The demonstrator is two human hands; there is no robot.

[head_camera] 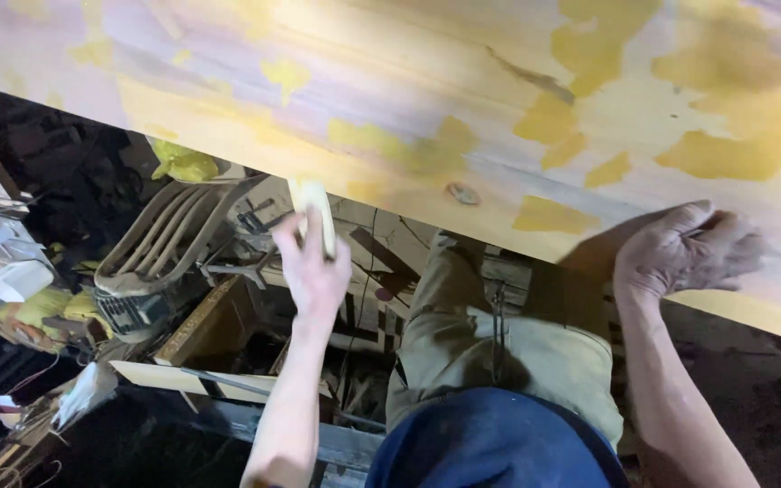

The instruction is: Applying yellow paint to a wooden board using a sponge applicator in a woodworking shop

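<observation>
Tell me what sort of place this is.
Probably a cluttered woodworking workshop: a large wooden board patched with yellow filler, worked by the left hand, and a plastic chair amid piled scrap wood.

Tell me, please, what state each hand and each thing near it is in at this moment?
Wooden board: lying flat, patched with yellow filler.
Left hand: closed around a pale scraper, its tip at the board's edge.
Right hand: pressed flat on the board, empty.
Plastic chair: tipped over.

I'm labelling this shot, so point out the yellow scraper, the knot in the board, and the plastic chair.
yellow scraper [314, 212], head view, blade above the fingers
knot [463, 193], head view, its centre
plastic chair [169, 237], head view, slatted back
</observation>
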